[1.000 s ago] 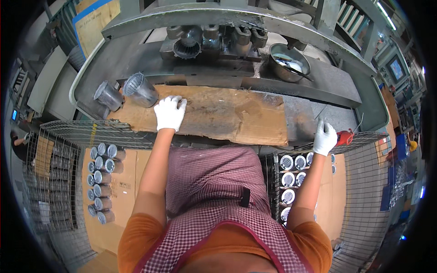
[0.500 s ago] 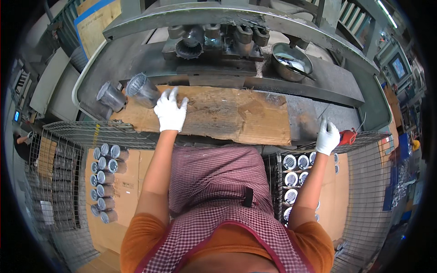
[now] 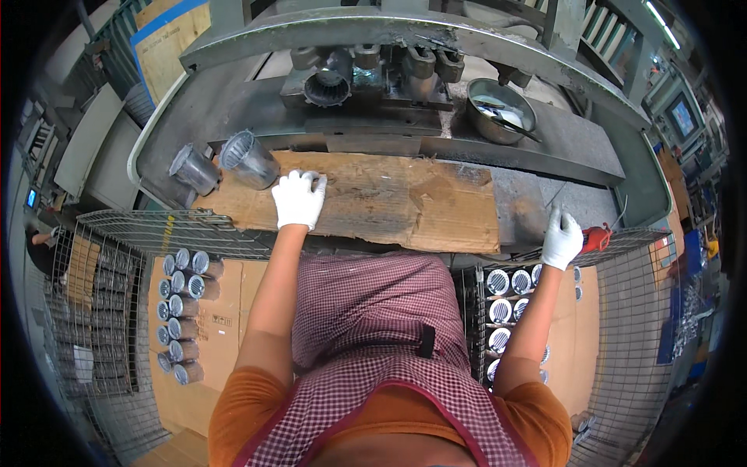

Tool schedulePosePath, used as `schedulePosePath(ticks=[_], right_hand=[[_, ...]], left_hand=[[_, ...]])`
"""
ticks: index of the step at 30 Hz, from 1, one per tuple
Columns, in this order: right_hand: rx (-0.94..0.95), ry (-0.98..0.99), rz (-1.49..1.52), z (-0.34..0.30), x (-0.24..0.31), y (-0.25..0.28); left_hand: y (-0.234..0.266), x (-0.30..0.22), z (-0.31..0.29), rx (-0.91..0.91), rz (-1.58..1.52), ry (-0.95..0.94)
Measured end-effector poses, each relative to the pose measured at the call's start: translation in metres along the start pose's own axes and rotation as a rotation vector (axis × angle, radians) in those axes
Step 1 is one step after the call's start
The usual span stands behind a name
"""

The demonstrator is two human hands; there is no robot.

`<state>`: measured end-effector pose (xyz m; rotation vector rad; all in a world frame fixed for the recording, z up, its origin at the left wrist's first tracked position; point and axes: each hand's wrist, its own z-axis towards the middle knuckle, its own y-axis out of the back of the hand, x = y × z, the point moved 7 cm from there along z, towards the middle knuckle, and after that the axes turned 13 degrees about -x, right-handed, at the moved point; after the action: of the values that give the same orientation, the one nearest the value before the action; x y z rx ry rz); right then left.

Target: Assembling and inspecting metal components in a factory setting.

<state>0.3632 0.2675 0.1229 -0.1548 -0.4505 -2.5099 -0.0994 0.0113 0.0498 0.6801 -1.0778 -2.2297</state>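
Note:
My left hand (image 3: pixel 299 201), in a white glove, rests on a worn cardboard sheet (image 3: pixel 389 198). Its fingers are slightly bent, with a gap by the thumb and nothing visible in them. Just beyond it to the left, a grey metal cup with a ribbed rim (image 3: pixel 249 159) leans on the cardboard, and a second metal cup (image 3: pixel 194 170) tilts beside it. My right hand (image 3: pixel 562 240), also gloved, is closed at the bench's right front edge. A thin wire-like line shows above its fingertips; what they pinch is unclear. A red-handled tool (image 3: pixel 597 238) is close beside it.
Ahead, a ribbed metal cup (image 3: pixel 327 87) sits in the machine fixture under a steel crossbar (image 3: pixel 373 27). A metal bowl (image 3: pixel 502 113) holds white liquid and a dark-handled implement. Wire cages (image 3: pixel 175 233) flank me, holding rows of metal cups (image 3: pixel 183 306) on cardboard.
My left hand has drawn slightly back from the near metal cup and its fingers have bent more. My right hand stays almost in place. The whole view has shifted slightly.

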Motion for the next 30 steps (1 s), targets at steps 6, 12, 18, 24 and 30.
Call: schedulePosePath(ticks=[6,12,18,24,30], right_hand=[[-0.003,0.002,-0.025,0.003,0.002,0.003],[-0.047,0.069,0.06,0.03,0.081,0.009],[0.224,0.288,0.705,0.1,0.24,-0.068],[0.797,0.209,0.382,0.117,0.284,-0.207],[0.435,0.283,0.58,0.096,0.284,-0.174]], left_hand=[[0.016,-0.003,0.0,-0.325,-0.031,-0.012],[0.001,-0.007,0.0,-0.018,-0.03,-0.065],[0.007,-0.006,0.0,-0.023,-0.04,-0.049],[0.001,-0.011,0.002,-0.011,-0.096,-0.043],[0.008,0.003,0.008,-0.116,-0.231,0.03]])
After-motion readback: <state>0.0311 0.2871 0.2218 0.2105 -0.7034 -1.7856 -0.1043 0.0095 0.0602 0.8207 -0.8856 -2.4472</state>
